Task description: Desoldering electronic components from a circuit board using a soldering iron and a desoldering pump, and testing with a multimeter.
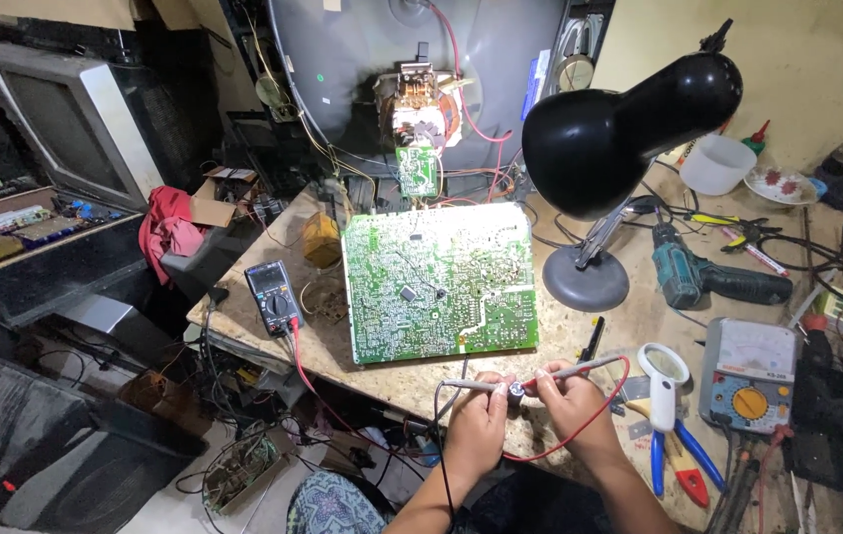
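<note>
Workbench (580, 326), speckled stone-look top, fills the head view from my remote seat, with the grey back of a picture tube set (382, 40) standing at its far edge. Next in size, a large green printed circuit board (436, 282) lies flat, solder side up, in the middle of the bench. A black dome-shaded desk lamp (600, 138) hangs over the board's right edge, its round grey base (586, 279) just beside the board. Right of that base lies a teal and black cordless drill (708, 277) on its side. At the bench's right end I note a grey analogue meter with a yellow dial (750, 374), and just left of it a white-framed magnifying glass (663, 381) above blue-handled pliers (679, 455). A black digital multimeter (272, 295) lies left of the board, near the bench's corner, with a red lead (305, 371) running from it. Left hand (478, 420) is closed around a black-leaded probe (466, 384), held level. Right hand (572, 400) is closed around a red-leaded probe (580, 371), angled towards the left hand. Both hands sit at the near edge of the bench, below the board. Between the fingertips, where the probe tips meet, sits a small dark cylindrical component (516, 389); I cannot tell which fingers pinch it.
</note>
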